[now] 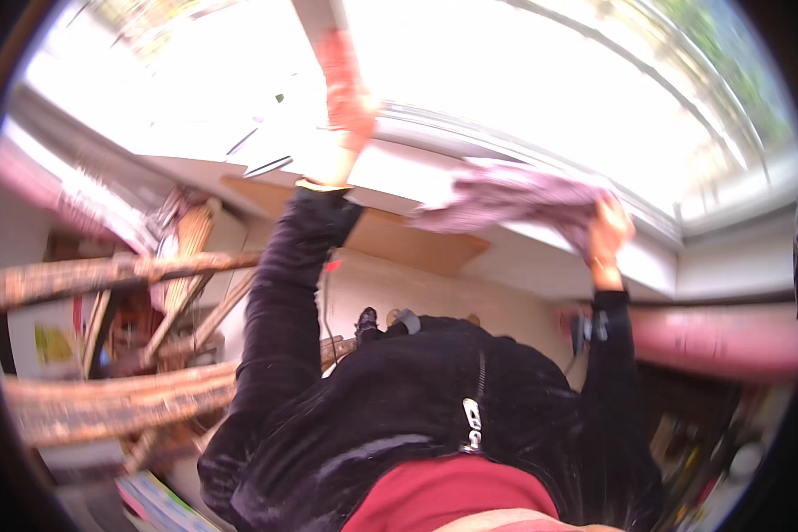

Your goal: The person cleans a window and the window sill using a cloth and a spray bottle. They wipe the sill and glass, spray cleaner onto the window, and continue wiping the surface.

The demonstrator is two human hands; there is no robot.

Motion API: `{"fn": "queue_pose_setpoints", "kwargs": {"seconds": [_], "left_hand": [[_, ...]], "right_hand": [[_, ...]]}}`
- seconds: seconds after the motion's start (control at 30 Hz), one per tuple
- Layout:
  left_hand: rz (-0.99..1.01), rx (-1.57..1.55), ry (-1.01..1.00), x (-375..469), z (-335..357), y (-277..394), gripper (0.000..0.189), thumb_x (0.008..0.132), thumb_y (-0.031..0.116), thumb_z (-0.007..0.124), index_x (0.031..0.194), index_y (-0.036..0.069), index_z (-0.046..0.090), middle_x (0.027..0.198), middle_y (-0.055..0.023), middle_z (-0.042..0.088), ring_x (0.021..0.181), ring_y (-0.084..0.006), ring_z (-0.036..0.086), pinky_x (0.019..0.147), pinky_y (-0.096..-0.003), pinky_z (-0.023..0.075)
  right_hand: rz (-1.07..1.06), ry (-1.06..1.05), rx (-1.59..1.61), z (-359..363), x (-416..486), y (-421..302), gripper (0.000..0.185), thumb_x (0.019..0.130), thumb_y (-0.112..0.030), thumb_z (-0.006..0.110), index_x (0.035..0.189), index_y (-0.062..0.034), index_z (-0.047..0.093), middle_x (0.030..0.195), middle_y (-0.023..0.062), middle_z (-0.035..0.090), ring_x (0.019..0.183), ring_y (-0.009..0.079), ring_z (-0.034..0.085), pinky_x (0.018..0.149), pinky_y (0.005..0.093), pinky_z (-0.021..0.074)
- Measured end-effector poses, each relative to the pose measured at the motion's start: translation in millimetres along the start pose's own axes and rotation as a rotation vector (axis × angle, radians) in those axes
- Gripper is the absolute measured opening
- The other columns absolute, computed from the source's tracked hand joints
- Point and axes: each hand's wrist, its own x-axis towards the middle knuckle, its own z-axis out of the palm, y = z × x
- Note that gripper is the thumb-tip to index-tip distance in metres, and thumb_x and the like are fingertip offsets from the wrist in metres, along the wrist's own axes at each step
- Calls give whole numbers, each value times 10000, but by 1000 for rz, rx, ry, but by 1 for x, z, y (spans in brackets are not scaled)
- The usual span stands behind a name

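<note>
A red cloth [339, 73] is in my left hand [358, 123], raised against the upright window frame [319, 20]; both are motion-blurred. Lower and to the right, my right hand [610, 229] grips one end of a pinkish-purple cloth [525, 199]. That cloth stretches leftward over the white window sill [399, 163], in front of the bright pane. Whether it touches the sill cannot be told. Both arms are in black sleeves.
Rough wooden poles [120, 272] stand at the left, with a bundle of thin sticks [193, 246] behind them. A brown board [425, 239] lies below the sill. Pink curtains [718, 339] hang at the right. Assorted items crowd the lower right.
</note>
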Motion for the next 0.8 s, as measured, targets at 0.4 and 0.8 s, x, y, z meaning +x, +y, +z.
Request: {"fn": "queue_pose_setpoints", "kwargs": {"seconds": [0.4,0.8], "left_hand": [[-70,22,10,-39,-45,24,563,758,-8,551,1316,41,498,1434,-190,388,1342,-356,356,1086,-408,328],[-679,625,25,-119,-164,-227,583,738,379,724,1132,-20,563,1137,-236,592,1076,-373,556,927,-437,442]], "right_hand": [[538,-558,180,-2,-61,53,539,913,-309,505,1384,-69,398,1230,285,515,1142,438,486,979,481,378],[698,-585,-4,-6,-43,35,498,903,-351,516,1355,-158,433,1115,267,569,1038,440,551,884,515,433]]}}
